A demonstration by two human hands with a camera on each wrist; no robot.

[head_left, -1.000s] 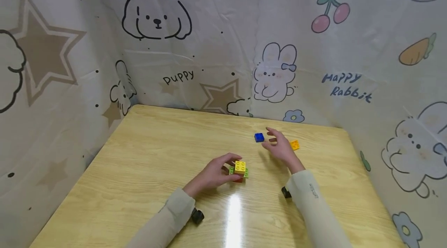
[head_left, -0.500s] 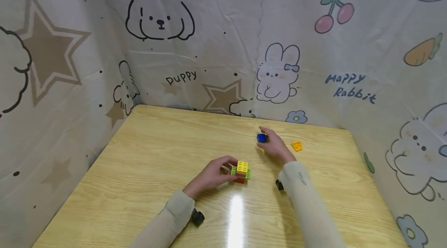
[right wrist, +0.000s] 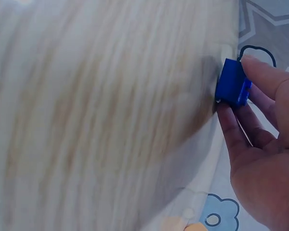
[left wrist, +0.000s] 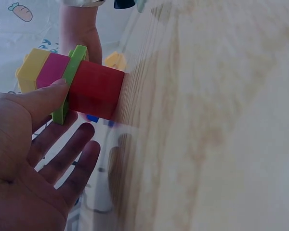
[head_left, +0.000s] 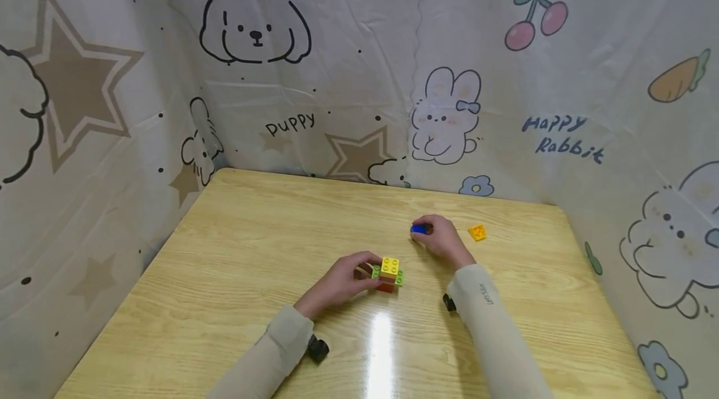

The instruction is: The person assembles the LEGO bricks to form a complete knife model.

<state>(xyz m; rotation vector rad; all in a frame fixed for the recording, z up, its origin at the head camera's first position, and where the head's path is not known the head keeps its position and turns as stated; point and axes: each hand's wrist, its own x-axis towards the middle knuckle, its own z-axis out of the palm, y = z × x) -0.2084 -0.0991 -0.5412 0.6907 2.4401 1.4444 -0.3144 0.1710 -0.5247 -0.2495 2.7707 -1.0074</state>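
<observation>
A small stack of toy building bricks (head_left: 390,268) stands on the table. From top to bottom it has a yellow brick (left wrist: 32,71), a magenta brick (left wrist: 53,69), a wider green plate (left wrist: 76,62) and a red brick (left wrist: 96,90). My left hand (head_left: 339,281) holds the stack from the left, thumb and index finger at the green plate, the other fingers loosely extended. Farther back and to the right, my right hand (head_left: 444,241) pinches a blue brick (right wrist: 229,83) between thumb and fingertips, at the tabletop. Its fingers partly cover that brick in the head view.
An orange-yellow brick (head_left: 477,232) lies on the wooden table (head_left: 253,230), just right of the right hand. A printed cloth (head_left: 348,74) hangs behind the table and along both sides. Each wrist carries a small black camera (head_left: 318,349).
My right hand has moved left from between the blue and orange bricks, and its fingers have closed on the blue brick. The left hand stays at the stack.
</observation>
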